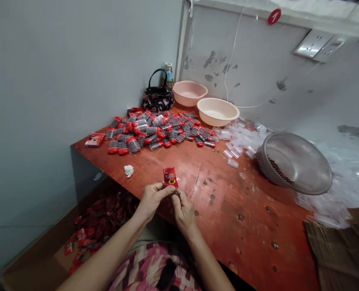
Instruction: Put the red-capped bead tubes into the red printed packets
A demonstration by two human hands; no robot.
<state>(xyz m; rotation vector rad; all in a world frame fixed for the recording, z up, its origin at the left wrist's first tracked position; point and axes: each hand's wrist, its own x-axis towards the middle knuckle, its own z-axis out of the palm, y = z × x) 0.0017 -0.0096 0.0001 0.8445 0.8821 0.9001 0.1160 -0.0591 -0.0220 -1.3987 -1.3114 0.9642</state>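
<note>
Just above the table's front edge, a small red printed packet stands upright between my hands. My left hand pinches its lower end between thumb and fingers. My right hand is closed close beside it, fingers pressed together at the packet's bottom. A little dark material shows between the two hands, but the fingers cover most of it. Beyond them lies a pile of clear containers with red caps and dark contents. A crumpled white tissue rests to the left.
Loose empty clear plastic tubes spread along the back right. Among them a grey basin tilts, with small brown balls inside. Two pale basins and a black handbag stand behind. A box of red packets sits below left.
</note>
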